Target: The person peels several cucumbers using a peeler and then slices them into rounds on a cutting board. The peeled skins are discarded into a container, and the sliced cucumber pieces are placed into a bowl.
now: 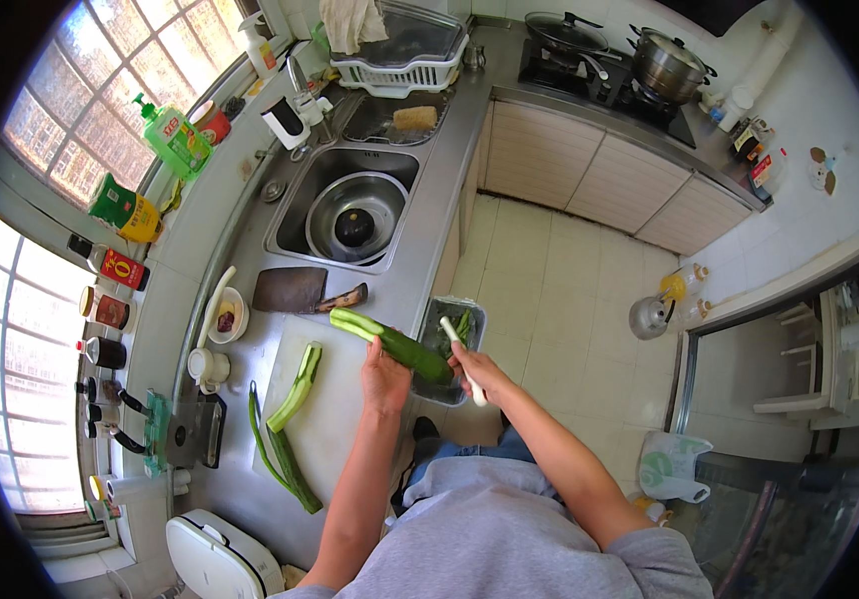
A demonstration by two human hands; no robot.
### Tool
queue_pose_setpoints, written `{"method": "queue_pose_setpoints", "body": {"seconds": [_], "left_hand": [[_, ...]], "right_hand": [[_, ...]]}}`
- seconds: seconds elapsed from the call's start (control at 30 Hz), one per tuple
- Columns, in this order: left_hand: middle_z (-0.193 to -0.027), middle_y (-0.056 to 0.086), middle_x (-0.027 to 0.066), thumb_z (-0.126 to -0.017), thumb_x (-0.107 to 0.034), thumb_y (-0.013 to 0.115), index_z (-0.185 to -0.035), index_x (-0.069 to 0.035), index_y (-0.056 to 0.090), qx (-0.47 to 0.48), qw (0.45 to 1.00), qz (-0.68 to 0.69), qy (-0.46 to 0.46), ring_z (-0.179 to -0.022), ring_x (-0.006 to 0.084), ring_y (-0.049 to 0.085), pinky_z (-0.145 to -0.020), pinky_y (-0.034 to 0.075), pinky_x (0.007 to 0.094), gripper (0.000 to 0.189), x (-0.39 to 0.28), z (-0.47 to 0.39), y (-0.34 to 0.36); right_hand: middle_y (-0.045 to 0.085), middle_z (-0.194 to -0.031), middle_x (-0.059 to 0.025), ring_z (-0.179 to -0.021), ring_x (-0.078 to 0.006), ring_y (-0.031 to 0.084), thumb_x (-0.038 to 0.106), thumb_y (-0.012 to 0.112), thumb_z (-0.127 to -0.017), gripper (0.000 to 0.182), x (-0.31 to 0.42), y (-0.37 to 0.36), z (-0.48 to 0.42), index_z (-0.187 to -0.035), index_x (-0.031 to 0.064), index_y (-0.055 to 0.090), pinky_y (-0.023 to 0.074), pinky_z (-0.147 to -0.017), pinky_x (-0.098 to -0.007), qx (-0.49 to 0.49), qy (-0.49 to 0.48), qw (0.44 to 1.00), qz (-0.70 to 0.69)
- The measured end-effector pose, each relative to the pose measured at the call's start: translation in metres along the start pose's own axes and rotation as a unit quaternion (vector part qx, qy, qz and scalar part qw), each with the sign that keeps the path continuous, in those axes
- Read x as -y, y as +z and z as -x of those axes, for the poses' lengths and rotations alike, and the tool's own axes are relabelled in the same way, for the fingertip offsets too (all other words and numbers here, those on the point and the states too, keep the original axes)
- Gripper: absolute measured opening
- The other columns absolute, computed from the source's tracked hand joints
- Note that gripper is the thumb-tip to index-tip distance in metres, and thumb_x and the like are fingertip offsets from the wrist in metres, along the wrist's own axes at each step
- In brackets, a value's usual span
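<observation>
My left hand (pixel 386 374) holds a long green gourd (pixel 407 350), perhaps a zucchini, from below. Pale stripped flesh shows at its far left end, while the rest keeps dark green skin. My right hand (pixel 483 372) grips a white-handled tool (pixel 450 328), apparently a peeler, at the gourd's right end; its blade is hidden. Beneath both hands is a clear plastic bin (pixel 476 318) with green peelings inside. Left of my left hand, a mostly peeled gourd (pixel 296 389) lies on the white cutting board (pixel 332 442).
A cleaver (pixel 291 290) lies beyond the board. A slim ridged gourd (pixel 293 468) and a long green pepper (pixel 258 427) lie at its left. The sink (pixel 279 232) holds a steel basin (pixel 321 206) with a dark round vegetable (pixel 354 227). Bottles line the windowsill.
</observation>
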State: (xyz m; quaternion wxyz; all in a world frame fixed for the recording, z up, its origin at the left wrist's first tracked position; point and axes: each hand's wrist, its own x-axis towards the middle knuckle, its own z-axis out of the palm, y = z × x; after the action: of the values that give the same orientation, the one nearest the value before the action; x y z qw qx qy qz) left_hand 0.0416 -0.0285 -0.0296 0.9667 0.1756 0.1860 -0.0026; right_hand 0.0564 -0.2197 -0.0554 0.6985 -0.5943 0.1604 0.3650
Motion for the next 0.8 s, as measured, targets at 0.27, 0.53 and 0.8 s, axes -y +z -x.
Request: {"method": "queue_pose_setpoints", "body": {"seconds": [0.27,0.53,0.8], "left_hand": [[-0.116,0.053,0.0004,-0.093,-0.024,0.054,-0.118,-0.016,0.045,0.028,0.995,-0.087,0.032,-0.113,0.0189,0.047,-0.099,0.038,0.0394,0.028,0.014,0.0,0.039],[-0.123,0.051,0.009,-0.089,-0.017,0.06,-0.132,-0.007,0.042,0.121,0.845,-0.52,-0.032,-0.114,0.0234,0.05,-0.094,0.041,0.0376,0.047,-0.003,0.03,0.06],[-0.1,0.059,0.0113,-0.09,-0.027,0.058,-0.121,0.001,0.049,0.243,0.683,-0.688,0.018,-0.094,0.0201,0.058,-0.085,0.044,0.0303,0.043,-0.002,0.02,0.072]], "right_hand": [[0.058,-0.083,-0.0069,-0.057,-0.0079,0.049,0.023,0.072,-0.081,0.049,0.037,-0.012,0.026,-0.117,0.0083,0.042,0.0405,-0.043,-0.0225,0.032,-0.079,0.971,-0.224],[0.054,-0.076,0.0002,-0.051,-0.0054,0.047,0.012,0.077,-0.073,0.049,0.105,-0.025,0.074,-0.114,0.0068,0.05,0.037,-0.042,-0.02,-0.033,-0.329,0.944,-0.004],[0.052,-0.075,0.001,-0.051,-0.0049,0.047,0.018,0.072,-0.08,0.043,0.121,-0.023,0.095,-0.115,0.0064,0.051,0.0365,-0.041,-0.0194,0.046,-0.309,0.949,0.036]]}}
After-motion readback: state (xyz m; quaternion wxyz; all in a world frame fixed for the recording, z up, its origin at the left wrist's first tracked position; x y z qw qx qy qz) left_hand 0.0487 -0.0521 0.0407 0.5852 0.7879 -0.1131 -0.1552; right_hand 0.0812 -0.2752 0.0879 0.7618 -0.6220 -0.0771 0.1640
